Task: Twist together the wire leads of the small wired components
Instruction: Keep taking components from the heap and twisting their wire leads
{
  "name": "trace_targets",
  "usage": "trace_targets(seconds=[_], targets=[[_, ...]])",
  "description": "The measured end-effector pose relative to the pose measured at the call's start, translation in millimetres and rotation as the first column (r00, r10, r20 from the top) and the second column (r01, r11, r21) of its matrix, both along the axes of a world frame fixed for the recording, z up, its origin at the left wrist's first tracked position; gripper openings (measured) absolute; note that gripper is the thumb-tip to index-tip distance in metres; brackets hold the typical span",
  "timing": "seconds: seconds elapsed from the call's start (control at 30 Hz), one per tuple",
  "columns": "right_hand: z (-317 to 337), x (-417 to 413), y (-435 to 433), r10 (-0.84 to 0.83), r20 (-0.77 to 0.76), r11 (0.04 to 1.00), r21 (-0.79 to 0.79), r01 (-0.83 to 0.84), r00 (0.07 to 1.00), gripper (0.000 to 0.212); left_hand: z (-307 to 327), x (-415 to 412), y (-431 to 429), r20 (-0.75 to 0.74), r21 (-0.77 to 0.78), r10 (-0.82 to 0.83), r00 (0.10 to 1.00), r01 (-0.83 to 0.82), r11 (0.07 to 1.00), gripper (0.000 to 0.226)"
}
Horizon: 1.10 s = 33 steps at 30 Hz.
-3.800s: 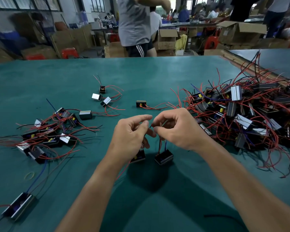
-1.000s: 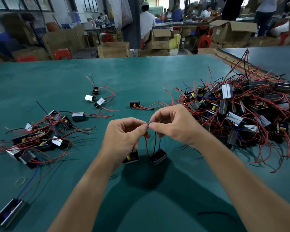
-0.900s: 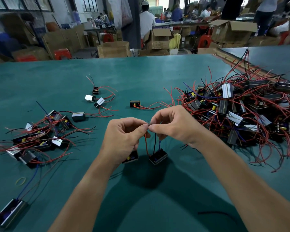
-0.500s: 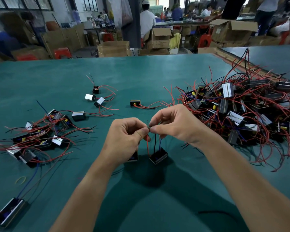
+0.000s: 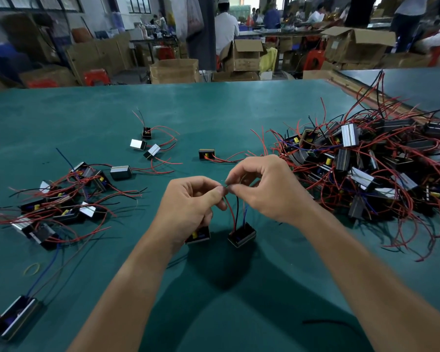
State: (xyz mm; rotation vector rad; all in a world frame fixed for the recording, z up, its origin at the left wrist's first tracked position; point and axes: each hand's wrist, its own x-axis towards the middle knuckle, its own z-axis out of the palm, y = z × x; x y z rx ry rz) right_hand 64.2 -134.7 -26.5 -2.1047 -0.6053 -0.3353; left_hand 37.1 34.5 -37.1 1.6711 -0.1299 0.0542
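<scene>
Both hands' fingers (image 5: 217, 193) pinch the wire leads (image 5: 235, 209) together — no legible labels (blurred).

Both forearms are extending from the 6 o'clock edge and converging toward centre. The left hand (image 5: 191, 204) is curling knuckles-up, thumb and forefinger pinching at its 2 o'clock side. The right hand (image 5: 267, 189) is arching at 3 o'clock of it, fingertips (image 5: 233, 189) pinching and meeting the left's.

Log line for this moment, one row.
left hand: pinching wire leads | right hand: pinching same leads | two components on table
</scene>
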Motion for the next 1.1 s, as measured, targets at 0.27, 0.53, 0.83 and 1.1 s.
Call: trace_targets(seconds=[0.27,0.53,0.83,1.1], targets=[[2,2,-2,0.06,-0.21,0.992,0.123,-0.035,0.976,0.013,-3,-2,-3,0.178,0.132,0.036,0.983,-0.06,0.989,0.021],[5,0,-3,0.121,-0.259,0.976,0.207,-0.068,0.958,0.017,-8,-1,-3,0.272,0.293,0.024,0.962,-0.106,0.95,0.019],[0,-1,0,0.103,-0.023,0.995,0.01,-0.103,0.994,0.013,-7,-1,-3,0.263,0.213,0.092,0.96,-0.151,0.965,0.022],[2,2,-4,0.171,-0.311,0.966,0.242,-0.096,0.935,0.013,-11,0,-2,0.374,0.256,0.052,0.926,-0.156,0.954,0.016]])
